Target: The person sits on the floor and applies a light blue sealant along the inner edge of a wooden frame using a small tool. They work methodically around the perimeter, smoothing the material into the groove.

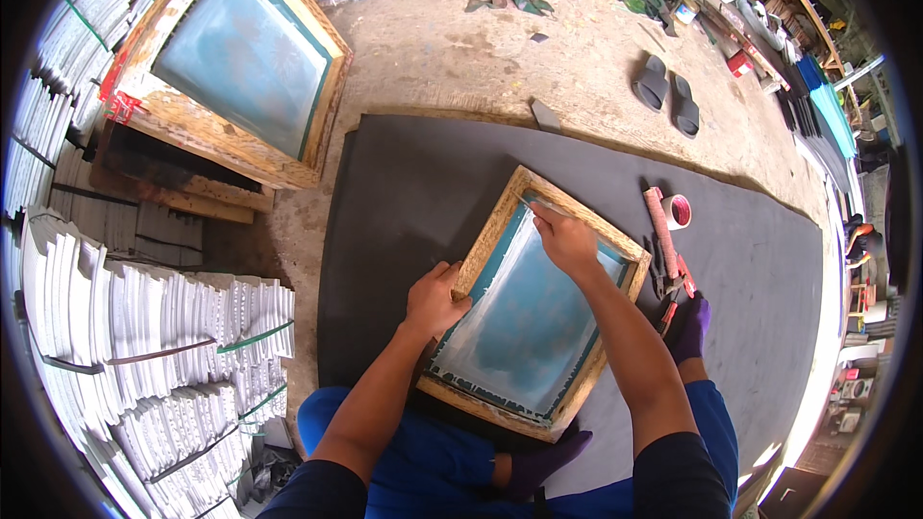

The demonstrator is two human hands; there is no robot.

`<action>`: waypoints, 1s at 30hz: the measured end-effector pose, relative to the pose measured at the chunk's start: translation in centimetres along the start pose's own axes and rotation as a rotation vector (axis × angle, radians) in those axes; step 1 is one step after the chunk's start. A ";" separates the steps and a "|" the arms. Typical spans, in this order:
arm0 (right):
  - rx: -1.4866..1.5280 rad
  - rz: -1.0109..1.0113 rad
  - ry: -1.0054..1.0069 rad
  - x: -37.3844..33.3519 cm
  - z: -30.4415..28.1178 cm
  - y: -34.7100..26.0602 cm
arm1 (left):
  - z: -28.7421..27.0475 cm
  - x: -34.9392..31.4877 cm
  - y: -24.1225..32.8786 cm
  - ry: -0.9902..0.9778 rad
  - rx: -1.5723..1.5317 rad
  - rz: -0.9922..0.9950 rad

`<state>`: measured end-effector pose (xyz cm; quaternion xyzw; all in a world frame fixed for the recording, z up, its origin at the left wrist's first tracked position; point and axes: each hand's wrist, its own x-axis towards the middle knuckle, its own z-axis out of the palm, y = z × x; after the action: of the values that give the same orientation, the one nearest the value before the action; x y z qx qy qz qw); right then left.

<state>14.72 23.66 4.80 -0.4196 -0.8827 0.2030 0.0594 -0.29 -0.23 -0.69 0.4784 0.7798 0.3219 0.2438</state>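
A wooden screen-printing frame (627, 286) with teal-edged, bluish mesh lies tilted across my lap and the dark mat. My left hand (435, 300) is closed round the frame's left wooden side. Over the mesh near the far rail is my right hand (567, 238), its fingers closed in a pinch near the inner edge. Something thin seems to lie between those fingers, but it is too small to name. Pale streaks run along the left and near parts of the mesh.
Right of the frame lie a red roller-like rod (661, 231), a tape roll (678, 211) and red-handled pliers (686, 274). Bundled white stacks (163, 346) line the left side. Another large screen frame (255, 58) leans at far left. Black sandals (651, 85) sit beyond the mat (385, 192).
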 end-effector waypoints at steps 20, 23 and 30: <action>-0.033 0.129 -0.273 0.2 -0.2 -2.1 | 0.0 -0.2 -0.4 0.042 0.019 0.005; 0.342 0.048 -0.158 0.7 1.8 2.1 | -0.2 0.2 0.6 0.016 -0.014 0.026; 0.450 -0.010 -0.102 0.8 3.6 3.3 | -0.5 0.0 0.6 0.004 0.004 0.000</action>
<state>15.59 25.07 0.08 -0.3806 -0.8192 0.4152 0.1076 -0.28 -0.21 0.09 0.4784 0.7809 0.3212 0.2413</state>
